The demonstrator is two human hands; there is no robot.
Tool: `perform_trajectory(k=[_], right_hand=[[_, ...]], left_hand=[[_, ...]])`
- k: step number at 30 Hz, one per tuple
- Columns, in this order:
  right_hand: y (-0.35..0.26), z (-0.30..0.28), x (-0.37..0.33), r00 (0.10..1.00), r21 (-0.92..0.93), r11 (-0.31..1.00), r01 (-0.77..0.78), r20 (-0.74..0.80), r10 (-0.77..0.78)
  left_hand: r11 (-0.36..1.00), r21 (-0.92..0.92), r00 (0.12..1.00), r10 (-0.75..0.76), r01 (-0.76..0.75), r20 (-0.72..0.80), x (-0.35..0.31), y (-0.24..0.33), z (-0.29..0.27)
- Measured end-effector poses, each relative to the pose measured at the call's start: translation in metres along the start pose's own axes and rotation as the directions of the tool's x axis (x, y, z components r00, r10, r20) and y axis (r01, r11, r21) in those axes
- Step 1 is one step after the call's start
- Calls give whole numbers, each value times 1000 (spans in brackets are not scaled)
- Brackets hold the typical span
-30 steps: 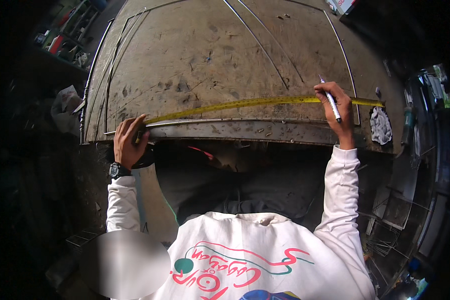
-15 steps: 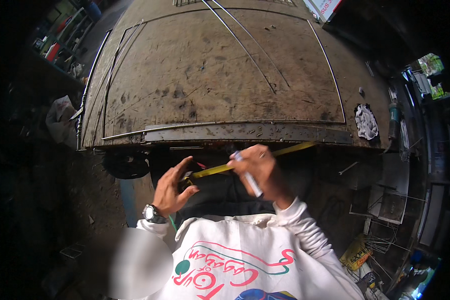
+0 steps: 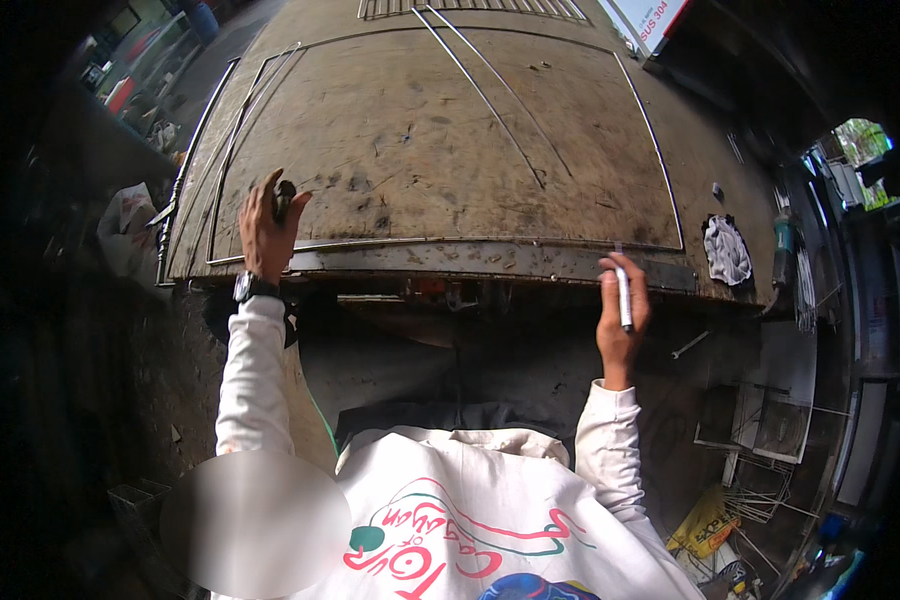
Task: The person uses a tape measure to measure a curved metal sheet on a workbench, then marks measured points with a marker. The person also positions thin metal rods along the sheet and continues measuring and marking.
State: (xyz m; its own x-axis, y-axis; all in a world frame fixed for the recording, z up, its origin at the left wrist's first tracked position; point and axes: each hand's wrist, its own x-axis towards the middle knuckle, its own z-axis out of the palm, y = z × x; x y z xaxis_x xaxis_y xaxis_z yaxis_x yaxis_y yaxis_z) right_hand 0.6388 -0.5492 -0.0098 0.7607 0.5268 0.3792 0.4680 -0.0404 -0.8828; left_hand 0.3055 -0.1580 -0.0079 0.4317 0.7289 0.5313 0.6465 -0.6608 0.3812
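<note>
Table (image 3: 420, 170): I am watching it from afar as it is filling the upper view, its far end running out of sight.
Wire frame (image 3: 661, 155): lying flat on the table, its corners bending with the lens.
Grate (image 3: 490, 9): resting at the far end, the top edge cutting it off.
Metal strip (image 3: 490, 257): running along the near edge, small bits littering it.
Rod (image 3: 481, 100): slanting across the table; a thin line is running beside it, and I am failing to tell rod from shadow.
Left hand (image 3: 267, 230): gripping a tape measure (image 3: 286, 196) between thumb and fingers; whether it is touching the table, I cannot tell.
Right hand (image 3: 622, 308): holding a marker (image 3: 625, 300) at the near edge, fingers partly covering it.
Cloth (image 3: 727, 250): lying crumpled, right of the frame.
Tape measure: sitting dark above the table's left side, the hand hiding part of its outline.
Marker: pointing away from the body, its tip blurring against the strip.
</note>
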Motion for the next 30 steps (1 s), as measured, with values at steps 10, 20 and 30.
perform_trajectory(k=[10, 20, 30], right_hand=[[172, -104, 86, 737, -461, 886, -42, -613, -284], [168, -83, 73, 797, -440, 897, -31, -553, -244], [165, -80, 73, 789, -384, 923, -7, -569, -231]], left_hand=[[997, 24, 997, 77, -77, 4, 1, -20, 49], [998, 61, 1000, 22, -24, 22, -1, -21, 34], [999, 38, 999, -25, 23, 38, 1, -20, 34]])
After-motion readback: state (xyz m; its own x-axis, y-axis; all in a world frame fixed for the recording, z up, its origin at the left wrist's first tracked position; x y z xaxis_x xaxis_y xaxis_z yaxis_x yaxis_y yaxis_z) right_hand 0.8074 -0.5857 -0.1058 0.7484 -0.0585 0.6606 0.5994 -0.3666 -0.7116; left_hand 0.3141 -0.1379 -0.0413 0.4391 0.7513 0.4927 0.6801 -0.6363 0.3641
